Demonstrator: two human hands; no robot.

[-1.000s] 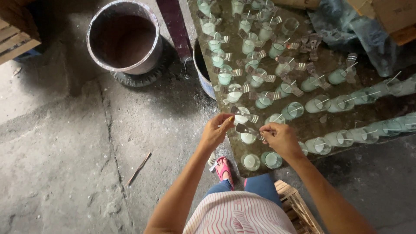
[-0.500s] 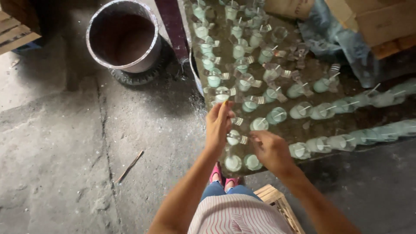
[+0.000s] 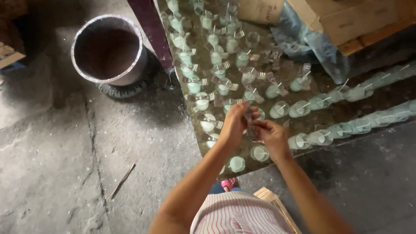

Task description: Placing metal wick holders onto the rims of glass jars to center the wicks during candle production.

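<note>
Both my hands meet above the near edge of a low table [image 3: 329,91] covered with small glass candle cups. My left hand [image 3: 235,123] and my right hand [image 3: 272,136] pinch one small dark clip [image 3: 249,122] between their fingertips. Just below them stand pale green candle cups [image 3: 260,152] with white wicks. What exactly the fingers grip is partly hidden by the fingers themselves.
A large round metal bucket [image 3: 108,54] sits on a tyre-like ring on the concrete floor at left. A dark wooden post [image 3: 152,30] leans beside the table. Cardboard boxes [image 3: 346,17] and blue plastic sheeting [image 3: 299,34] lie at the table's far side. A thin stick [image 3: 122,180] lies on the floor.
My hands, apart over separate cups half a second ago, have come together over the table edge and now share one small clip. The view has shifted slightly.
</note>
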